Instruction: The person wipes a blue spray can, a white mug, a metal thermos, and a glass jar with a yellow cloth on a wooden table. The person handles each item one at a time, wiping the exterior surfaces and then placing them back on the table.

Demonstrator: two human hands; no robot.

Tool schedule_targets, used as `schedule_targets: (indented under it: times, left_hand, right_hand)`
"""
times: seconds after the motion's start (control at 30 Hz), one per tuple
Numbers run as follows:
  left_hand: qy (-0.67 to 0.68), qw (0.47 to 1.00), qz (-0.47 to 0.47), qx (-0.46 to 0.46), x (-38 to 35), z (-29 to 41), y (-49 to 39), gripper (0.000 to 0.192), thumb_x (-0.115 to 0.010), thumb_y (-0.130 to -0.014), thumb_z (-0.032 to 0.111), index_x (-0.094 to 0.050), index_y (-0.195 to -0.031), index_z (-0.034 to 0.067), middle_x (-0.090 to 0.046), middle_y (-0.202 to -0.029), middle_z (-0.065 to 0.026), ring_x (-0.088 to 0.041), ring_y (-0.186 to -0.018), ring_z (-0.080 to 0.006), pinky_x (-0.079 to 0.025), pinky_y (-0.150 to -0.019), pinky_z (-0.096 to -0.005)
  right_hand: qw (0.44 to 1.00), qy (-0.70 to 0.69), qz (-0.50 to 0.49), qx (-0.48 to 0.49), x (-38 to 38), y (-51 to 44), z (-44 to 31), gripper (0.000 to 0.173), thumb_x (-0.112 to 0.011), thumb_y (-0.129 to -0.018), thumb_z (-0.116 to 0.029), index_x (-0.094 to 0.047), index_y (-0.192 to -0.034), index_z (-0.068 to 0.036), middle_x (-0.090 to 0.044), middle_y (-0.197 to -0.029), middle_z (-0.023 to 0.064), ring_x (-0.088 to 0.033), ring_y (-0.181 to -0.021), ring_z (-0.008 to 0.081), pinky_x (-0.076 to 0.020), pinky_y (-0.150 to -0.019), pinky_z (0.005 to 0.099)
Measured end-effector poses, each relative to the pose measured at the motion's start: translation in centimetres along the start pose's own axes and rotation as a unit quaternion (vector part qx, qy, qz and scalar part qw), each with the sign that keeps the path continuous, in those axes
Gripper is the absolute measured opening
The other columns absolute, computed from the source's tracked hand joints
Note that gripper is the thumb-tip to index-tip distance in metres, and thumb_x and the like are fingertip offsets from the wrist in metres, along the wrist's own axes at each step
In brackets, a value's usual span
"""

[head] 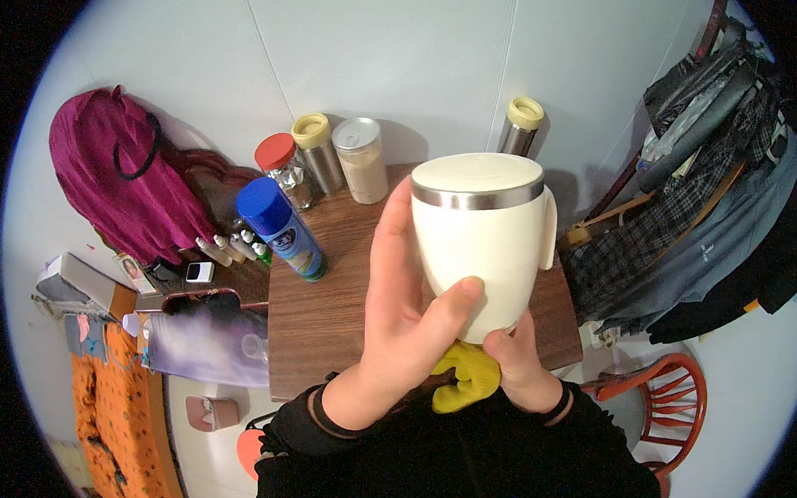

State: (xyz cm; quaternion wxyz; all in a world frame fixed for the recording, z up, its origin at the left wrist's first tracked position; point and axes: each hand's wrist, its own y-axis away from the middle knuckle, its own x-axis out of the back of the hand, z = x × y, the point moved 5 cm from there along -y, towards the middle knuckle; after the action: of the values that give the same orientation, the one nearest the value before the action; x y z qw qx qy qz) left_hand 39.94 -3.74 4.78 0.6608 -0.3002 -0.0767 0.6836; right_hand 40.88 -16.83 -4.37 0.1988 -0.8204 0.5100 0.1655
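Note:
A cream lidded mug (484,252) with a steel band below its lid is held up over the brown wooden table (330,332), its handle on the right. My left hand (406,315) is wrapped round the mug's left side, thumb across its front. My right hand (519,365) is at the mug's lower right, by the base; most of its fingers are hidden. A yellow-green cloth (467,383) hangs just below the mug, between my hands. Whether my right hand grips the cloth as well cannot be seen.
At the table's left stand a blue-capped spray can (284,232), a red-lidded jar (286,169), a steel canister (319,154) and a powder-filled container (362,162). Another steel canister (521,128) stands behind the mug. A red wooden chair (676,410) and hanging clothes (696,213) are at right.

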Motion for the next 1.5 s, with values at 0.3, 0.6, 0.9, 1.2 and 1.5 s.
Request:
schedule_targets:
  times: [0.3, 0.6, 0.9, 1.2, 1.5]
  left_hand:
    - [-0.043, 0.998, 0.027, -0.027, 0.4, 0.6, 0.4, 0.083, -0.074, -0.089, 0.019, -0.021, -0.15, 0.0, -0.039, -0.143, -0.0172, -0.044, -0.133, -0.0258, -0.041, -0.109, -0.0445]
    - [-0.061, 0.997, 0.042, -0.013, 1.1, 0.5, 0.4, 0.077, -0.073, -0.09, 0.022, -0.025, -0.147, 0.002, -0.039, -0.141, -0.0165, -0.045, -0.13, -0.0254, -0.042, -0.107, -0.0452]
    - [0.075, 0.995, 0.043, 0.055, 1.1, 0.2, 0.3, 0.063, -0.063, -0.093, 0.01, -0.029, -0.145, 0.005, -0.042, -0.141, -0.0151, -0.044, -0.133, -0.0247, -0.04, -0.11, -0.0456]
    - [0.102, 0.986, 0.06, 0.119, 1.3, -0.3, 0.0, 0.069, -0.059, -0.081, 0.005, -0.038, -0.147, 0.004, -0.047, -0.144, -0.0138, -0.044, -0.136, -0.0259, -0.034, -0.116, -0.041]
    - [0.051, 0.993, -0.003, 0.107, 1.2, -0.4, 0.2, 0.071, -0.067, -0.089, 0.006, -0.03, -0.15, 0.008, -0.036, -0.151, -0.0184, -0.041, -0.138, -0.0269, -0.043, -0.11, -0.0459]
  right_hand:
    - [0.993, -0.082, -0.062, -0.061, -1.1, 0.3, -0.4, 0.103, -0.082, -0.08, -0.053, -0.03, -0.15, 0.004, -0.051, -0.141, 0.0176, -0.055, -0.129, 0.0274, -0.0466, -0.109, 0.0416]
    - [0.986, -0.104, -0.092, -0.088, -0.5, 0.6, 0.7, 0.104, -0.08, -0.079, -0.054, -0.033, -0.148, 0.007, -0.055, -0.138, 0.0215, -0.059, -0.125, 0.0324, -0.0495, -0.107, 0.0438]
    - [0.944, -0.26, -0.161, -0.124, -1.4, 0.6, 1.2, 0.106, -0.064, -0.078, -0.077, -0.04, -0.146, 0.001, -0.059, -0.125, 0.0206, -0.063, -0.11, 0.0316, -0.0554, -0.092, 0.0431]
    - [0.886, -0.409, -0.173, -0.136, -1.4, 0.5, 2.2, 0.105, -0.054, -0.077, -0.09, -0.045, -0.143, -0.008, -0.058, -0.111, 0.0137, -0.058, -0.094, 0.0258, -0.0541, -0.066, 0.0363]
    - [0.888, -0.416, -0.155, -0.114, -1.1, -0.2, 2.0, 0.106, -0.055, -0.079, -0.088, -0.04, -0.148, -0.009, -0.057, -0.115, 0.0117, -0.057, -0.09, 0.0271, -0.0533, -0.065, 0.0375]
